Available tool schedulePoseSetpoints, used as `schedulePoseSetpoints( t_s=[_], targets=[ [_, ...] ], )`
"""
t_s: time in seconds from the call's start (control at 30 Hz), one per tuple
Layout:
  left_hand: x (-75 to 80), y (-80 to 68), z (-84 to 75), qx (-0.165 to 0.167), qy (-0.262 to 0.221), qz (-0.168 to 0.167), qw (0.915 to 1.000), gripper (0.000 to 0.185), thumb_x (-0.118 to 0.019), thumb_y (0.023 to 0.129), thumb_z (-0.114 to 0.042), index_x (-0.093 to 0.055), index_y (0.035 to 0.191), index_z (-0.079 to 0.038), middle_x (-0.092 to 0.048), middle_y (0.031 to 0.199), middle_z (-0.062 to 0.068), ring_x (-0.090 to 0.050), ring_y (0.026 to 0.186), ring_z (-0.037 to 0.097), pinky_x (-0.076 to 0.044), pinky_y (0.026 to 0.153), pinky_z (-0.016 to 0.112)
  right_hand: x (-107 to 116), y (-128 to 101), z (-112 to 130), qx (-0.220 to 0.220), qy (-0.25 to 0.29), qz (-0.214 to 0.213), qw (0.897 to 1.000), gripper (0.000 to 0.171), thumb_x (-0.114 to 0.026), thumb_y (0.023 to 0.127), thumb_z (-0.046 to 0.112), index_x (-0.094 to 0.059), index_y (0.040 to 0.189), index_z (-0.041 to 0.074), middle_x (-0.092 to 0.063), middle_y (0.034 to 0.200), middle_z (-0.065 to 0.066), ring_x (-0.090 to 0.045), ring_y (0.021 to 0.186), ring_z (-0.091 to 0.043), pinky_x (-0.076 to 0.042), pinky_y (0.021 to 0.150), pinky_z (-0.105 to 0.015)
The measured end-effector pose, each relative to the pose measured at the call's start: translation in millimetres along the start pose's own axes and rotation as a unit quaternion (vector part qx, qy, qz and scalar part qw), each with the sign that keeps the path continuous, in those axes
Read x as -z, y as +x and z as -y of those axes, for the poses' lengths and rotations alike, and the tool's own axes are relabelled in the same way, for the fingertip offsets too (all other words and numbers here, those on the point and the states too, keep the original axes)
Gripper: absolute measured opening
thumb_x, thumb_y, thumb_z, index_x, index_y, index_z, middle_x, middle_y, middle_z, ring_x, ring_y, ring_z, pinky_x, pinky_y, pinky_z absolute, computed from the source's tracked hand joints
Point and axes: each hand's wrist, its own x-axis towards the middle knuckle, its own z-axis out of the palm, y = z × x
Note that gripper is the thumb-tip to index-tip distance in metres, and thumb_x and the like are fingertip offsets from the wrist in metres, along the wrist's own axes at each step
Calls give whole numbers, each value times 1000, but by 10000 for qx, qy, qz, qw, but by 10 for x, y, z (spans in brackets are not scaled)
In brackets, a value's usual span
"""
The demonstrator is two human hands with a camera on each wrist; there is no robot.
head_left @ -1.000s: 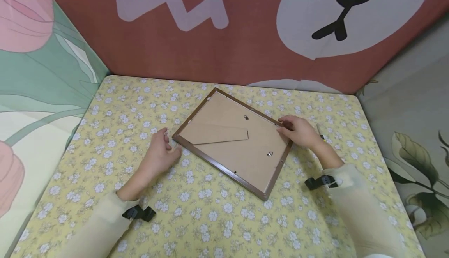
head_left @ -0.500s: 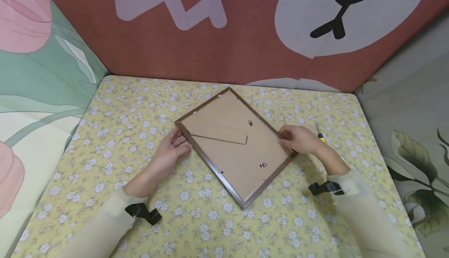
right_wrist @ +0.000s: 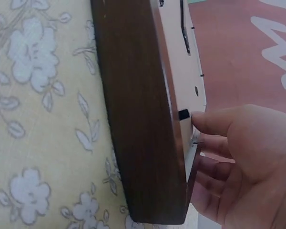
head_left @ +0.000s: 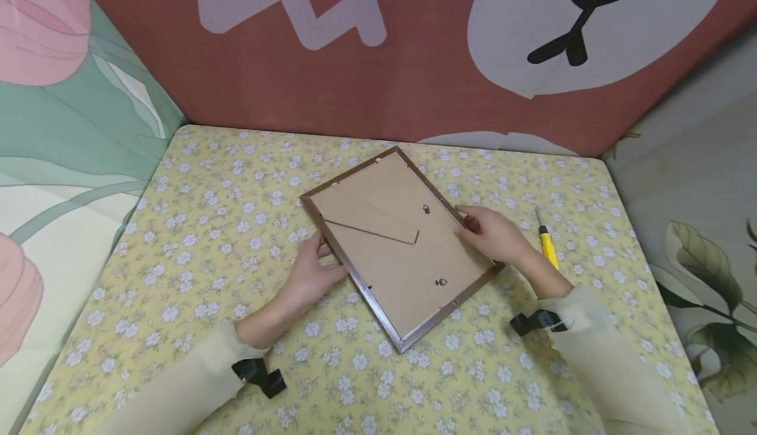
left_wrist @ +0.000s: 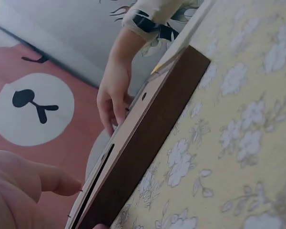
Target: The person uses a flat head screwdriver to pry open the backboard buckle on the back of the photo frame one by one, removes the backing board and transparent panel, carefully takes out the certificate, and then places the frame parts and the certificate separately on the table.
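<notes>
A brown wooden picture frame lies face down at mid-table, its tan backing board showing a stand flap and two small metal hangers. My left hand is at its left edge, thumb at the back side and fingers at the outer side. On the right edge, my right hand grips with the thumb over the backing and fingers around the outside. The right wrist view shows that thumb on the board beside a dark tab. Part of the fingers of both hands is hidden by the frame.
A yellow-handled screwdriver lies right of the frame, partly behind the right forearm. A yellow floral cloth covers the table. A red patterned panel rises behind it, with printed panels on both sides.
The picture frame has turned clockwise, its near corner swinging left. My left hand has come from apart to the frame's left edge and moved right; the screwdriver shows more.
</notes>
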Motion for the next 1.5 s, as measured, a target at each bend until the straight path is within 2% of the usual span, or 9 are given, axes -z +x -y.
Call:
schedulePoseSetpoints(
  t_s=[0.13, 0.27, 0.43, 0.67, 0.83, 1.07, 1.17, 1.37, 1.5],
  targets=[
    [-5, 96, -3, -8, 447, -90, 9990, 83, -68, 88, 9, -22, 157, 3, -33, 137, 29, -61, 110, 42, -61, 87, 30, -47, -46, 64, -119, -6, 123, 9999, 46, -63, 102, 19, -53, 142, -1, -70, 103, -14, -65, 82, -21, -57, 66, -36],
    [91, 271, -32, -55, 956, -46, 9954, 89, -67, 87, 13, -16, 159, 5, -36, 134, 30, -62, 108, 41, -61, 88, 32, -91, -143, 184, -436, 86, 402, 9982, 46, -62, 102, 18, -48, 139, -6, -69, 105, -17, -66, 83, -21, -58, 63, -33],
    [192, 428, -58, -74, 1099, 38, 9939, 85, -64, 90, 12, -16, 160, 5, -41, 135, 27, -61, 112, 41, -60, 92, 33, -122, -208, 288, -713, 366, 629, 9948, 41, -60, 103, 20, -47, 131, -8, -67, 105, -19, -65, 79, -21, -55, 58, -31],
    [146, 388, -11, -115, 1241, -122, 9921, 75, -73, 87, 4, -35, 152, 9, -48, 119, 25, -65, 97, 35, -63, 80, 32, -168, -200, 225, -937, 684, 139, 9931, 51, -59, 105, 25, -45, 144, -5, -66, 116, -23, -68, 94, -31, -58, 65, -35],
    [141, 419, 1, -140, 1171, -119, 9930, 73, -72, 86, 8, -39, 152, 5, -50, 124, 25, -62, 103, 33, -62, 83, 30, -211, -219, 249, -981, 718, 101, 9925, 48, -60, 104, 21, -47, 142, -5, -66, 118, -24, -67, 100, -33, -61, 67, -35],
    [235, 510, -13, -148, 1385, 94, 9902, 77, -68, 91, 3, -27, 156, 7, -43, 136, 28, -56, 117, 38, -58, 94, 39, -237, -290, 333, -1097, 977, 402, 9883, 38, -60, 103, 16, -46, 129, -7, -64, 106, -20, -63, 65, -22, -58, 51, -32],
    [259, 523, -11, -114, 1417, 156, 9897, 78, -68, 91, 3, -26, 156, 8, -43, 136, 27, -54, 118, 37, -57, 95, 39, -242, -312, 346, -1095, 996, 405, 9882, 36, -60, 103, 16, -46, 128, -6, -64, 101, -17, -61, 61, -20, -57, 50, -32],
    [266, 536, -3, -79, 1357, 229, 9905, 80, -69, 90, 3, -26, 157, 7, -42, 139, 25, -53, 120, 36, -57, 96, 38, -214, -327, 294, -971, 854, 392, 9908, 41, -62, 103, 23, -48, 130, -5, -65, 106, -17, -63, 76, -21, -57, 57, -32],
    [261, 540, -10, -108, 1367, 212, 9903, 80, -69, 90, 4, -25, 156, 8, -44, 140, 25, -54, 120, 36, -57, 97, 39, -70, -374, 177, -903, 597, 217, 9939, 51, -61, 103, 34, -52, 136, -3, -66, 114, -20, -66, 89, -27, -58, 66, -36]
  ],
)
